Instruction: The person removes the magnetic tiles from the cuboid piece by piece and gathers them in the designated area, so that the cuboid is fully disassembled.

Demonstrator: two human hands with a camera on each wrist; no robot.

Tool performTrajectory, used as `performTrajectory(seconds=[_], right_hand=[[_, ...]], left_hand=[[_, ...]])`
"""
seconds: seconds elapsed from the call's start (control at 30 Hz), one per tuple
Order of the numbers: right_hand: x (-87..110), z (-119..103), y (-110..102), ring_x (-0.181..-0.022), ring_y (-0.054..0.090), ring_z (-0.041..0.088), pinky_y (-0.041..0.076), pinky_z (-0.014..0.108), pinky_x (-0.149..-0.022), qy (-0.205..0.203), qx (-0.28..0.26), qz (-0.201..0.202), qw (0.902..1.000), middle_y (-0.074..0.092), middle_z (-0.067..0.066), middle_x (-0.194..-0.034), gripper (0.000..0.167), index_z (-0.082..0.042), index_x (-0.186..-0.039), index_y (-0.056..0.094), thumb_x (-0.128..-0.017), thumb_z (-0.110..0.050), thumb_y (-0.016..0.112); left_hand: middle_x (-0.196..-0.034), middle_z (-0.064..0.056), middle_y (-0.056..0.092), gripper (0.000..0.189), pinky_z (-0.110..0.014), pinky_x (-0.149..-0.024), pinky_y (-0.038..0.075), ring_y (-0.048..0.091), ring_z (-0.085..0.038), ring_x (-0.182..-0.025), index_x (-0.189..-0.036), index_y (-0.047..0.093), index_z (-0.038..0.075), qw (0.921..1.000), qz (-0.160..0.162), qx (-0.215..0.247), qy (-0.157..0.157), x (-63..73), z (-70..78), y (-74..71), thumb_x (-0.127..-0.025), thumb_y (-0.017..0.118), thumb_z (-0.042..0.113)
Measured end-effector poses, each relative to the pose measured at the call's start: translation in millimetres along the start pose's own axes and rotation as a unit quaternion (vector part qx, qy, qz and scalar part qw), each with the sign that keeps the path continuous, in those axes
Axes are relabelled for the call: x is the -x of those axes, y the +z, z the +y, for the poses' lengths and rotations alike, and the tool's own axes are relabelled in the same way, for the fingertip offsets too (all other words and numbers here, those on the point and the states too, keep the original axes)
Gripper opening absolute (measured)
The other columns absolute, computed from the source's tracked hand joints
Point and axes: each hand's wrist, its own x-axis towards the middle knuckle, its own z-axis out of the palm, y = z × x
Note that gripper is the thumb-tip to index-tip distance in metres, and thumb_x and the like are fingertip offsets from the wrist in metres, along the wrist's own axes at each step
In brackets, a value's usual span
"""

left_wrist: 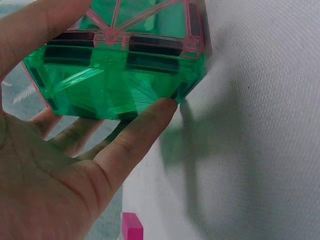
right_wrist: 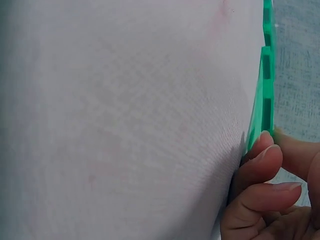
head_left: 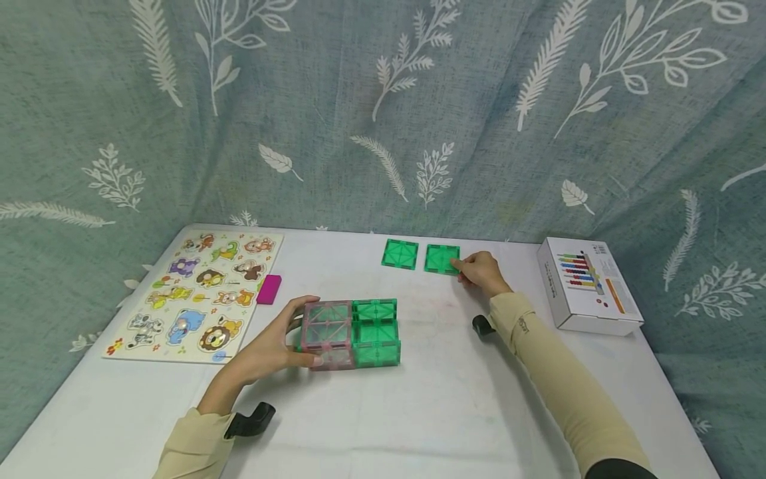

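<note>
My left hand (head_left: 269,346) grips the left end of a hollow block built of see-through magnetic tiles (head_left: 377,342), green with pink ones on its left part. In the left wrist view, fingers and thumb span the green end of this tile block (left_wrist: 107,90), and its shadow falls on the white cloth. Farther back, my right hand (head_left: 483,274) pinches the right edge of a green square magnetic tile (head_left: 439,258). That held tile (right_wrist: 267,102) appears nearly edge-on in the right wrist view. Just left of it lies a second green tile (head_left: 399,254).
An animal peg puzzle board (head_left: 197,293) covers the left of the white-covered table (head_left: 443,412). Beside its right edge is a magenta block (head_left: 268,289). A white toy box (head_left: 589,286) stands at the right, and a patterned curtain (head_left: 335,100) hangs behind.
</note>
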Motion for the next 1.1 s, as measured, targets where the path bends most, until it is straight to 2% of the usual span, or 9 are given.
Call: performTrajectory(seconds=[0.3, 0.53, 0.83, 1.1], right_hand=[[-2.1, 0.4, 0.4, -0.058, 0.057, 0.01, 0.045, 0.025, -0.057, -0.008, -0.004, 0.014, 0.9999, 0.064, -0.005, -0.064, 0.041, -0.002, -0.107, 0.071, -0.097, -0.041, 0.064], [-3.2, 2.9, 0.9, -0.052, 0.058, 0.007, 0.045, 0.023, -0.056, -0.01, -0.026, 0.018, 0.9995, 0.064, -0.006, -0.061, 0.042, 0.002, -0.111, 0.071, -0.097, -0.037, 0.067], [-3.9, 4.2, 2.1, -0.051, 0.058, 0.008, 0.046, 0.023, -0.055, -0.013, -0.035, 0.024, 0.999, 0.063, -0.005, -0.06, 0.039, 0.001, -0.106, 0.073, -0.096, -0.036, 0.067], [-3.7, 4.7, 4.5, -0.051, 0.058, 0.008, 0.046, 0.024, -0.054, -0.024, -0.041, 0.034, 0.9983, 0.063, -0.004, -0.06, 0.035, 0.002, -0.104, 0.073, -0.096, -0.032, 0.068]], left_hand=[[-0.162, -0.02, 0.021, 0.106, -0.061, -0.101, 0.049, 0.013, -0.057, -0.15, -0.156, 0.023, 0.022, 1.0, 0.003, -0.008, -0.005, 0.7, 0.8, -0.9, -0.073, 0.089, 0.013], [-0.16, -0.019, 0.026, 0.105, -0.061, -0.104, 0.046, 0.018, -0.055, -0.15, -0.156, 0.024, 0.019, 0.9999, 0.007, -0.01, 0.007, 1.2, 1.4, 0.3, -0.072, 0.088, 0.009], [-0.161, -0.02, 0.024, 0.106, -0.055, -0.1, 0.051, 0.016, -0.054, -0.151, -0.156, 0.023, 0.02, 1.0, 0.004, 0.001, 0.004, 1.2, 1.7, 0.7, -0.073, 0.088, 0.009], [-0.161, -0.019, 0.024, 0.106, -0.056, -0.102, 0.05, 0.016, -0.054, -0.151, -0.156, 0.023, 0.02, 1.0, 0.004, 0.002, 0.003, 1.6, 2.1, 1.0, -0.072, 0.088, 0.009]])
